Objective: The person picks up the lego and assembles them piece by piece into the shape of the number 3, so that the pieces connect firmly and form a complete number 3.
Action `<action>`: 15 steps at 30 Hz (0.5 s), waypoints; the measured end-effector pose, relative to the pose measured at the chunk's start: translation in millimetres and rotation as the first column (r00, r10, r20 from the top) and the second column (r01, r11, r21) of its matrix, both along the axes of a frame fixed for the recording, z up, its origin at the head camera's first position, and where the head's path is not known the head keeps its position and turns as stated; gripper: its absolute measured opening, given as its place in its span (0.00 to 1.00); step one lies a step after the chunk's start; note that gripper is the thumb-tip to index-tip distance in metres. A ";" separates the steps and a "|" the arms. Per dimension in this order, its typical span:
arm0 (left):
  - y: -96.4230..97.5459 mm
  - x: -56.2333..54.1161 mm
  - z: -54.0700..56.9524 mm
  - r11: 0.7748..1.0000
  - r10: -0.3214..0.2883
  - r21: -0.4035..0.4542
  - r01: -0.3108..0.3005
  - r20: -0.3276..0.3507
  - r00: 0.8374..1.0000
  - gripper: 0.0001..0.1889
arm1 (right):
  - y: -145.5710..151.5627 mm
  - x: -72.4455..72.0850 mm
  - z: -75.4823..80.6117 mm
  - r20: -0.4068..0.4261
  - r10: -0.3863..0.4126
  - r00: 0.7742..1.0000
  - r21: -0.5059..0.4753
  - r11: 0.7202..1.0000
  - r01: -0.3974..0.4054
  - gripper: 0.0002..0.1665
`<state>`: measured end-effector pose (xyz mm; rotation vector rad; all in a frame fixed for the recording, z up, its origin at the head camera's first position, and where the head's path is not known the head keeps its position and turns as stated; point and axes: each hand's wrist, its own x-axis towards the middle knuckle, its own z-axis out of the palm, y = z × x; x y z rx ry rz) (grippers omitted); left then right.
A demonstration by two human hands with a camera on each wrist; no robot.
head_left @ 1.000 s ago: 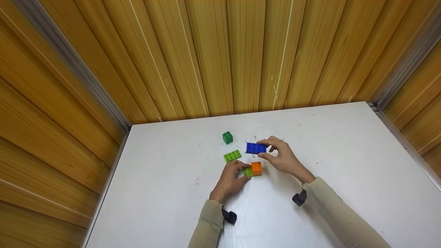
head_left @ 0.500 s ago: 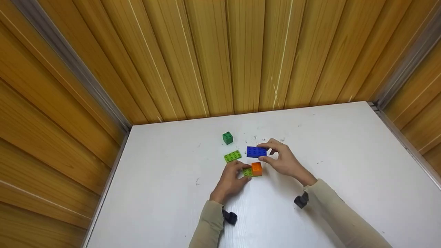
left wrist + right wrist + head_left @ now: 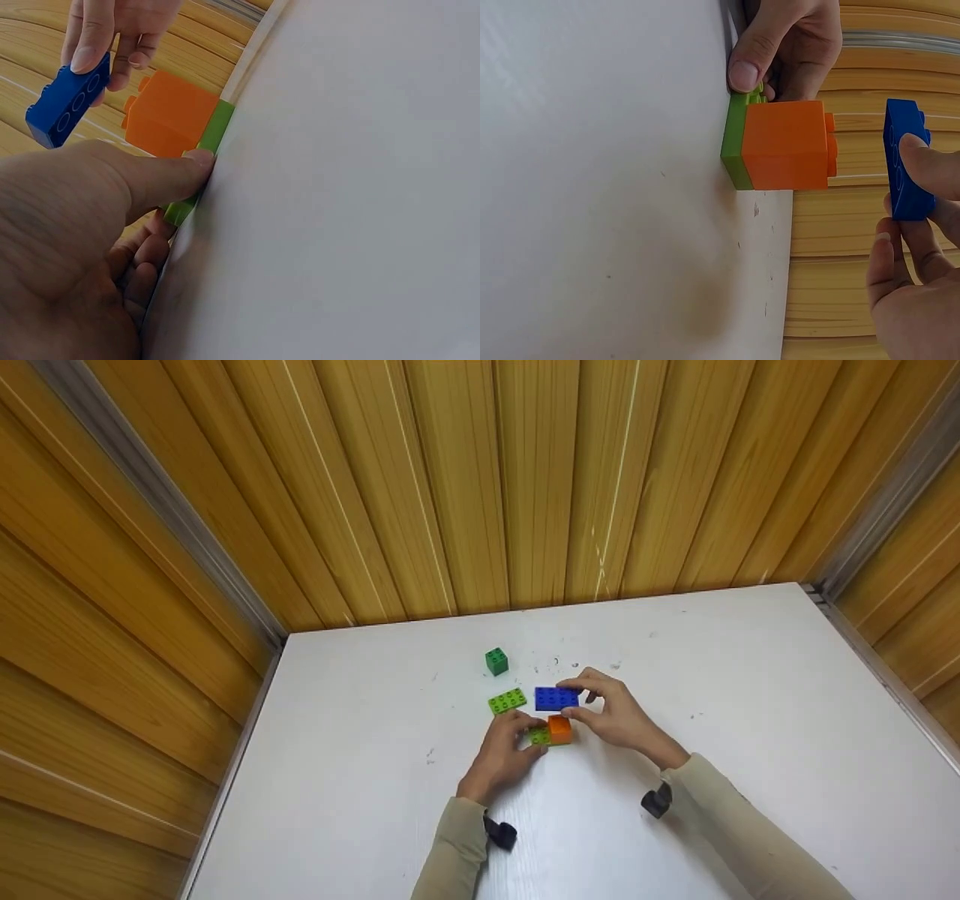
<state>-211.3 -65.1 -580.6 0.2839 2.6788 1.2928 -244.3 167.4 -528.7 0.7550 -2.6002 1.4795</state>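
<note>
My left hand (image 3: 501, 750) pinches a flat light green brick (image 3: 539, 736) against the white table, thumb on its near side. On the right half of that brick stands an orange brick (image 3: 559, 729), studs up. Between thumb and fingers, my right hand (image 3: 616, 712) holds a blue brick (image 3: 556, 699) by its right end. In the right wrist view the blue brick (image 3: 907, 161) hangs in the air above the orange one (image 3: 789, 146), with a gap between them. The left wrist view shows my left thumb (image 3: 176, 176) pressed on the green brick's edge (image 3: 216, 127).
A second flat light green brick (image 3: 508, 700) lies just beyond my left fingers. Farther back on the white table (image 3: 360, 735) stands a dark green brick (image 3: 496, 661). Wood-patterned panels (image 3: 465, 495) rise behind the table and at its sides.
My right hand has brought the blue brick toward me, nearer the orange brick. The left hand keeps its hold on the flat light green brick in the same place.
</note>
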 end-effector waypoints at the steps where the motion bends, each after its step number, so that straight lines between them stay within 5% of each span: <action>1: 0.2 0.4 -0.1 1.000 0.005 -0.002 -0.005 0.005 1.000 0.17 | -0.3 0.2 -0.7 -0.003 0.000 1.000 0.001 1.000 0.000 0.21; 15: -0.1 0.6 -1.9 1.000 0.010 0.024 -0.010 0.001 1.000 0.16 | -1.0 2.9 -4.4 0.054 0.018 0.998 0.029 0.999 -0.020 0.23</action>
